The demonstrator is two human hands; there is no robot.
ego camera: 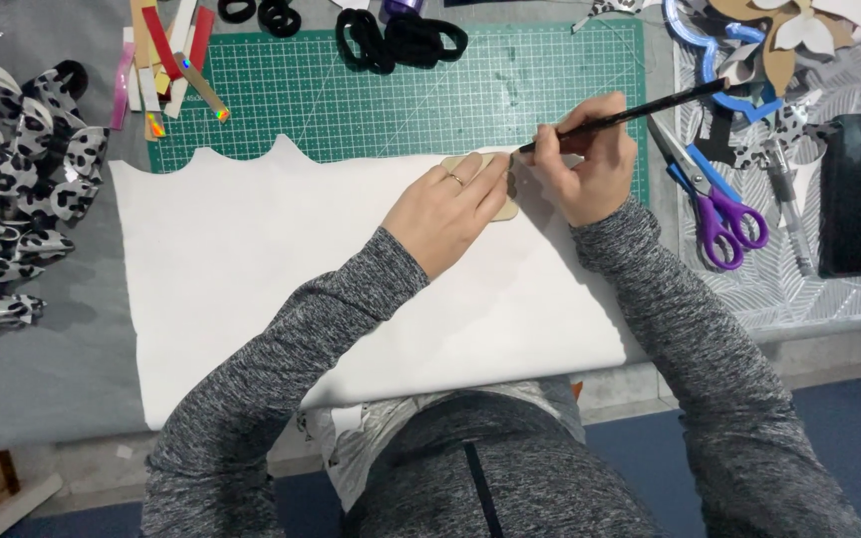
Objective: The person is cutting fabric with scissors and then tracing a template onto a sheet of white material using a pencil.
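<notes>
Surface: I am looking down on a grey-covered worktable [52,369], with blue floor showing along the lower edge of the frame. A green cutting mat [401,90] is lying across the upper centre, and a large white sheet [251,259] with a wavy cut top edge is covering its lower part.

Surroundings: leopard-print bows [12,189] are piling up at the left; coloured ribbon strips [166,60] are sitting upper left; black hair ties [401,40] are resting at the top of the mat. Purple and blue scissors [715,209] and a black pouch [859,194] are lying at the right.

Item in hand: a small tan cardboard template [465,162], rounded in outline, is lying flat on the white sheet near its top edge, just right of the frame's centre.

Hands: my left hand [445,209] is pressing the template down, fingers flat and together. My right hand [590,159] is pinching a black pencil [630,115] closed between fingertips, its tip touching the template's right edge.
</notes>
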